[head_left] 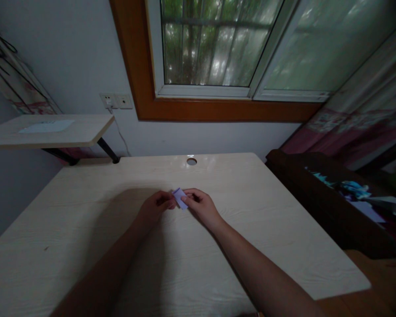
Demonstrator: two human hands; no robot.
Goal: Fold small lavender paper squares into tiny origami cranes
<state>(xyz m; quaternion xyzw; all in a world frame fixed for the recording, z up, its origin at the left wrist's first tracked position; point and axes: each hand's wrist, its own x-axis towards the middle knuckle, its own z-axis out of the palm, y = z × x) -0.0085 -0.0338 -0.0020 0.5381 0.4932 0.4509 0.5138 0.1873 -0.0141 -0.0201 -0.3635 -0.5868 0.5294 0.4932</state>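
A small folded piece of light purple paper is held just above the pale wooden table, near its middle. My left hand pinches its left side with curled fingers. My right hand pinches its right side, thumb on top. Both forearms reach in from the bottom edge of the view.
A round cable hole sits at the table's far edge. A raised side shelf with a white sheet stands at the back left. A dark wooden bed frame runs along the table's right side. A window and wall sockets lie behind.
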